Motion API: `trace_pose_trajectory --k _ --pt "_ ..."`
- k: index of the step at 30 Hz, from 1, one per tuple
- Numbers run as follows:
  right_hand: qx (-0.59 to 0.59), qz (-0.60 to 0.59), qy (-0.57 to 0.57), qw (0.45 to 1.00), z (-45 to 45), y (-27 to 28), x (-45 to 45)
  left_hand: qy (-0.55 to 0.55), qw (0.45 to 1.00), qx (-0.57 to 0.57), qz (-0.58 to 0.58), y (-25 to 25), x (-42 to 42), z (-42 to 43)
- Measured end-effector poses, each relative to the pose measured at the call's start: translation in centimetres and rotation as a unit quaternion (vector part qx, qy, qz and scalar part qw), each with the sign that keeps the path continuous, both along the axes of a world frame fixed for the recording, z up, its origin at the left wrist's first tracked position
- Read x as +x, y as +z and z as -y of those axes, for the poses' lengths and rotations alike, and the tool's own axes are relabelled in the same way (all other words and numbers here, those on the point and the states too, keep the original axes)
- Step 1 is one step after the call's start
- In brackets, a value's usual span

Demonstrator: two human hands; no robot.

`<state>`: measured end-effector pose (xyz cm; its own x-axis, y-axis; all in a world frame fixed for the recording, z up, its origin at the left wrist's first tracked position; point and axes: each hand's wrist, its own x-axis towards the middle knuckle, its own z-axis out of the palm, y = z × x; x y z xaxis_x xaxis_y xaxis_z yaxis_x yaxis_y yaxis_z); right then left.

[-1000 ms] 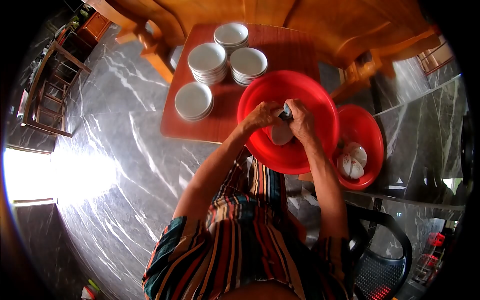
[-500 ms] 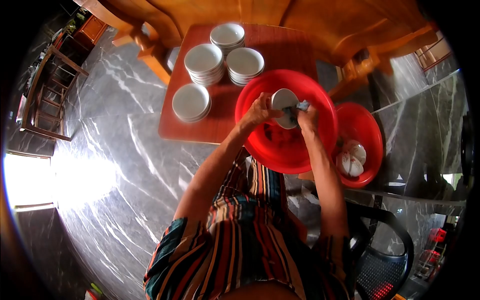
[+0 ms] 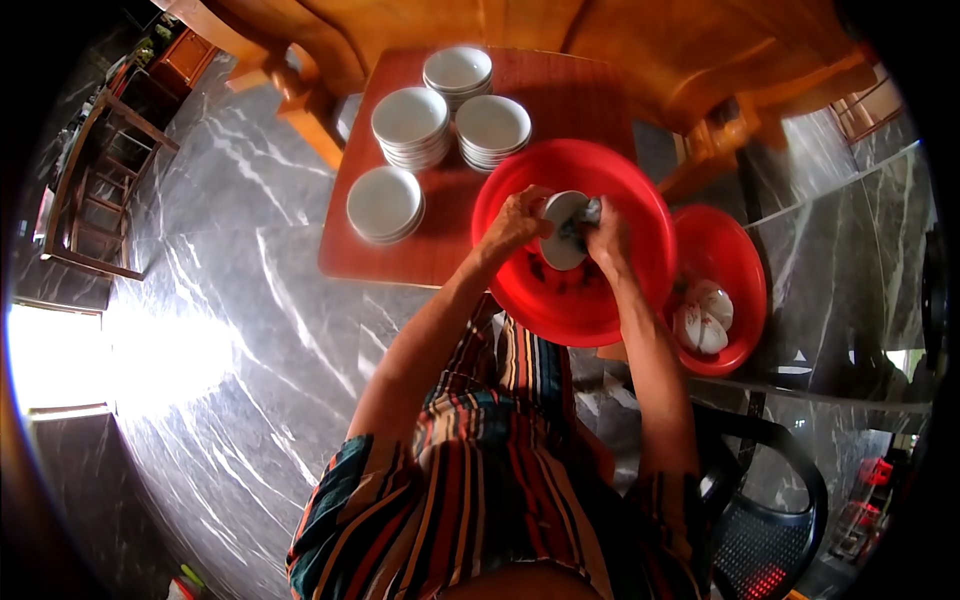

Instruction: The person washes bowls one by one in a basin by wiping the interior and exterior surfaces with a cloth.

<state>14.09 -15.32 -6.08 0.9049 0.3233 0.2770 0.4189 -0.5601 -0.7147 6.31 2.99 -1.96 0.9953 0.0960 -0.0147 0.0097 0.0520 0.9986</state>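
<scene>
Left hand (image 3: pixel 520 220) pinches the bowl (image 3: pixel 561 250) by its rim; right hand (image 3: pixel 610 240) clutches a cloth (image 3: pixel 592 211). I'd wipe low over the basin (image 3: pixel 570 318) beneath them.

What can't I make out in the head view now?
Head view:
- Greyish wad: partly covered by right hand; material unclear.
- Held bowl: rim partly covered by left hand.
- Small basin: one side hidden behind large basin.
- Dark patches within large basin: too blurred to identify.

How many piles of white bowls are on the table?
4: back pile, middle-left pile, middle-right pile, front pile. The red basin might hide more.
</scene>
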Motion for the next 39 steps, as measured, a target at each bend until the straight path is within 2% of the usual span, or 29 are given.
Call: trace_pose_trajectory --k 2,4,8,10,12,14,15,17,19,21,23,25,27,29,31,33,34,36,38,39 --pt "-0.004 0.010 0.002 1.000 -0.3 0.4 -0.1 -0.002 0.999 0.033 0.021 0.0 0.0 0.1" --pt "0.011 0.095 0.020 0.995 -0.4 0.4 -0.2 -0.008 0.999 0.020 0.025 -0.5 0.1 0.1" --pt "-0.002 0.112 0.061 0.992 -0.5 2.8 -1.1 -0.027 0.999 -0.012 0.031 -0.9 0.2 0.2" --pt "-0.028 0.241 0.100 0.965 -0.7 3.3 -1.3 -0.028 0.999 0.014 0.025 -0.1 -0.1 0.3" --pt "-0.039 0.261 0.124 0.957 -1.0 4.2 -1.9 -0.030 0.999 0.040 0.019 0.0 -0.1 0.3" --pt "-0.064 0.296 0.162 0.939 -1.6 5.9 -2.8 -0.044 0.995 0.085 -0.034 -0.7 0.2 0.5" --pt "-0.064 0.296 0.163 0.939 -1.8 6.3 -3.2 -0.044 0.995 0.085 -0.034 -0.5 0.1 0.4" --pt "-0.099 0.364 0.194 0.905 -2.2 7.0 -3.8 -0.090 0.989 0.114 -0.035 -0.2 -0.2 -0.3" --pt "-0.102 0.370 0.195 0.902 -2.6 7.2 -4.0 -0.091 0.989 0.112 -0.037 -0.7 -0.1 -0.4" --pt "-0.053 0.346 0.179 0.920 -2.8 6.7 -3.8 -0.092 0.989 0.109 -0.039 -0.8 -0.2 -0.4" --pt "-0.048 0.312 0.164 0.935 -2.8 6.1 -3.6 -0.045 0.988 0.144 -0.013 -0.4 -0.2 0.0" --pt "-0.042 0.279 0.148 0.948 -2.6 5.3 -3.1 -0.049 0.991 0.125 -0.019 -0.3 -0.1 0.2" --pt "0.028 0.191 0.124 0.973 -2.3 4.2 -2.4 -0.053 0.993 0.106 -0.026 -0.6 0.1 0.4" --pt "-0.004 0.174 0.098 0.980 -1.3 2.2 -0.9 -0.018 0.996 0.076 0.043 -2.1 0.5 0.6" --pt "0.017 -0.025 0.071 0.997 -0.3 0.1 0.4 -0.013 0.997 0.042 0.067 -3.0 0.7 0.7" --pt "0.042 -0.052 0.076 0.995 0.6 -1.6 1.4 -0.007 0.996 0.008 0.092 -3.0 0.8 0.6" --pt "0.013 -0.107 0.060 0.992 1.0 -2.9 2.0 0.015 0.995 0.038 0.095 -2.5 0.7 0.5" --pt "-0.032 -0.141 0.042 0.989 1.8 -5.8 3.3 0.037 0.992 0.067 0.099 -2.2 0.6 0.3" --pt "-0.041 -0.197 0.031 0.979 2.3 -7.6 4.1 0.065 0.996 -0.025 0.061 -2.7 0.7 0.2" --pt "-0.026 -0.237 0.028 0.971 2.4 -7.9 4.3 0.065 0.996 -0.025 0.061 -2.4 0.6 0.2"
